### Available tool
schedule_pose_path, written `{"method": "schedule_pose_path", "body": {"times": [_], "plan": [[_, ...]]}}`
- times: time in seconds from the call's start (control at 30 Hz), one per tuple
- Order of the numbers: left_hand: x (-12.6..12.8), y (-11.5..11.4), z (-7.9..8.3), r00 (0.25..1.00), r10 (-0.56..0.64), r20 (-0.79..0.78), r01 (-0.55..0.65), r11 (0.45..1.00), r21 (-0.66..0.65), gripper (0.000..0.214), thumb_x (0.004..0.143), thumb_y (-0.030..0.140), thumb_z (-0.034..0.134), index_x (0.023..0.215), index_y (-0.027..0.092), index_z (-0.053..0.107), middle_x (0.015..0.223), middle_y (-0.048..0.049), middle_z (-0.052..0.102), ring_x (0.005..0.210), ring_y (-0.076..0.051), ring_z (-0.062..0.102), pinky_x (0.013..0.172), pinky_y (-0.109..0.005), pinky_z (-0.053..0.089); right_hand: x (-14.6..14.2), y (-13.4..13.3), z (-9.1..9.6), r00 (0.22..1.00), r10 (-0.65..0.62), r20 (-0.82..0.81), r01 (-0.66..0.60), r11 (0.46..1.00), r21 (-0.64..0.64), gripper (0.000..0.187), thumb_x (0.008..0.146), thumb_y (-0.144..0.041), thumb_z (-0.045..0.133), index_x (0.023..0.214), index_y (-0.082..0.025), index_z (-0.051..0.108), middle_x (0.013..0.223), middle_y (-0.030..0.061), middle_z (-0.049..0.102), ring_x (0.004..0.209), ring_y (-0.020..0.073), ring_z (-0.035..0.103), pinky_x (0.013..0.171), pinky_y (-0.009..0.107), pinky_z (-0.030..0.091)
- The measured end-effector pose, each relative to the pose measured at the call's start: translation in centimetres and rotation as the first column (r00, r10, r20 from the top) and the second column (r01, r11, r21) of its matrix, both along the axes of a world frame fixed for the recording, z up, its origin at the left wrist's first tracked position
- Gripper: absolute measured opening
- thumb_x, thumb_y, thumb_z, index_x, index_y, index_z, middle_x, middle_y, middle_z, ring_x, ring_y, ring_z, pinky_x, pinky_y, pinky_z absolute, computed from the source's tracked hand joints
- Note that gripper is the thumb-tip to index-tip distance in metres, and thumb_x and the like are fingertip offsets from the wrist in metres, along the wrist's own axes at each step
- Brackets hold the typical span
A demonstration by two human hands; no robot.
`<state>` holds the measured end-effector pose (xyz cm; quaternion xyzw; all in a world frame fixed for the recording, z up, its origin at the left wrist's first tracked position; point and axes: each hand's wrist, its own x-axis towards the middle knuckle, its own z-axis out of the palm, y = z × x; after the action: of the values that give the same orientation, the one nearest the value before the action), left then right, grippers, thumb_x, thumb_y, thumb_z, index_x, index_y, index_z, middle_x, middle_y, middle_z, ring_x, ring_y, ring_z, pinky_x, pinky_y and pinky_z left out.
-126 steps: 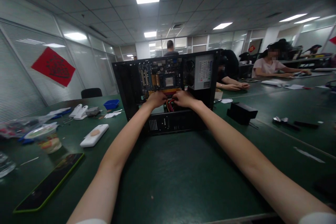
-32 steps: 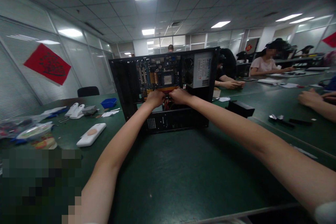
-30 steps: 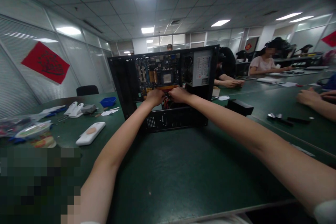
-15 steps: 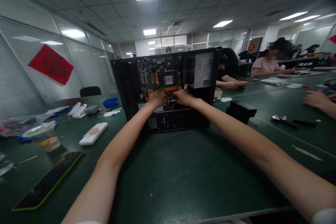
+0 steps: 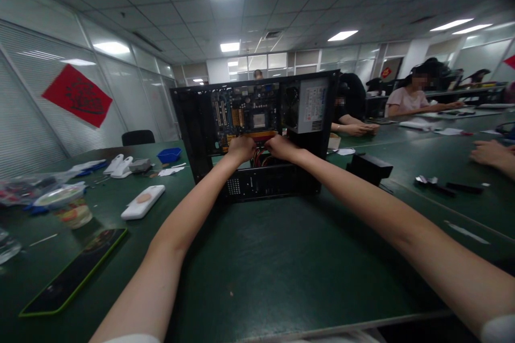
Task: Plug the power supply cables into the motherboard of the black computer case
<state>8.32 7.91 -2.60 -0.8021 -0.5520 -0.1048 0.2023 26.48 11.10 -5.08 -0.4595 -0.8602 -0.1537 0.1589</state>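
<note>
A black computer case (image 5: 277, 186) stands open toward me on the green table, its motherboard (image 5: 245, 107) showing inside. My left hand (image 5: 242, 148) is closed at the left end of the orange and red memory slots (image 5: 263, 135) low on the board. At their right end is my right hand (image 5: 281, 147), fingers pinched together. Whatever lies between the fingertips is too small and hidden to make out. Just below and between the hands runs a bundle of coloured cables (image 5: 259, 159). The power supply (image 5: 309, 106) sits in the upper right corner of the case.
On the left are a black mat with green edging (image 5: 76, 273), a white box-shaped device (image 5: 144, 202), a plastic cup (image 5: 70, 206) and a blue tray (image 5: 169, 155). To the right stand a black box-shaped part (image 5: 369, 168) and a co-worker's hand (image 5: 493, 153).
Both my hands stay at the memory slots with almost no movement. The view has shifted very slightly. A person at the far right has moved a hand outward over the table.
</note>
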Motion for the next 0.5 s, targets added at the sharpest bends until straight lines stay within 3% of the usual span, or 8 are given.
{"method": "schedule_pose_path", "body": {"times": [0.5], "plan": [[0.09, -0.24, 0.04, 1.0, 0.003, 0.002, -0.003, 0.999, -0.038, 0.036, 0.095, 0.03, 0.046, 0.108, 0.018, 0.079, 0.11, -0.018, 0.074, 0.104, -0.035, 0.07, 0.087, -0.045, 0.055, -0.1, 0.47, 0.11, 0.999, -0.026, -0.022, 0.026, 1.0, -0.009, 0.033, 0.093, -0.014, 0.048, 0.109, -0.015, 0.078, 0.11, 0.0137, 0.076, 0.099, 0.0222, 0.068, 0.084, 0.028, 0.047]]}}
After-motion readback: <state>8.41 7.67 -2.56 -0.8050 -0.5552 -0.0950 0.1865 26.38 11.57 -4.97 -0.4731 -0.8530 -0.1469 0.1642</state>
